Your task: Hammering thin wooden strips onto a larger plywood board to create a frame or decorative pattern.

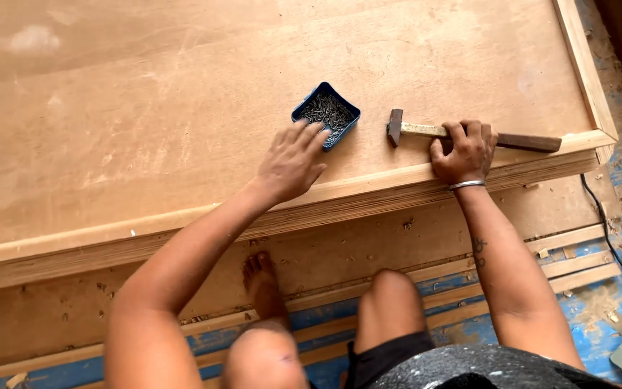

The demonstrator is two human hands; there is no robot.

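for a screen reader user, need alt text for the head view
A person's right hand grips a wooden-handled hammer lying on a large plywood panel, while the left hand reaches into a small blue tray of nails.

Tray of nails (326,114) on the board (181,108), just beyond the left hand (293,162) fingertips (touching its near edge). Hammer (469,135) lies flat to the right, under the right hand (463,153); head toward the tray, handle running right, near the board's front edge.
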